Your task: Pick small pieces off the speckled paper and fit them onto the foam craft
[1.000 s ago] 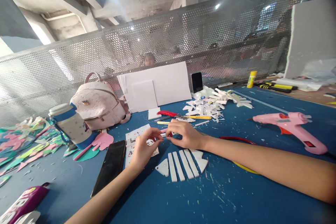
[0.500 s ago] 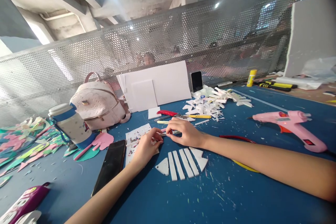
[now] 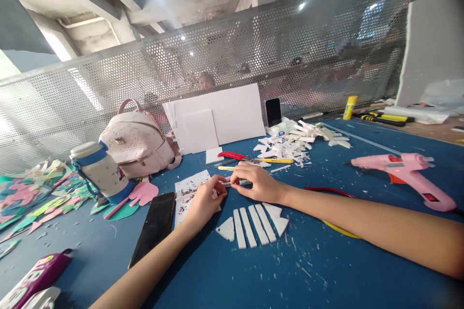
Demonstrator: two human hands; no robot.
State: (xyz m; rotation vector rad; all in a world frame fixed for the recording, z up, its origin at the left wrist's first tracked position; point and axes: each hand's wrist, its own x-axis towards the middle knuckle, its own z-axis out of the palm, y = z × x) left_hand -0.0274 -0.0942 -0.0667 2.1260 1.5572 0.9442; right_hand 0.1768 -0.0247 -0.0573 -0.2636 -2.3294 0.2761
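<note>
My left hand and my right hand meet over the blue table, fingers pinched. Between them runs a thin pale stick with a pinkish part at the left hand; its exact kind is hard to make out. Under and beside my left hand lies a white sheet strewn with tiny coloured specks. Nearer to me, white foam pieces are laid out like a fish: a pointed piece with a small hole, several strips and a notched tail piece.
A black phone lies left of the sheet. Behind my hands are red-handled pliers, a yellow cutter and foam scraps. A pink glue gun lies right; a bottle and backpack stand left.
The whole view has shifted slightly. Both hands keep the same pinching pose around the stick, and the foam pieces lie as before.
</note>
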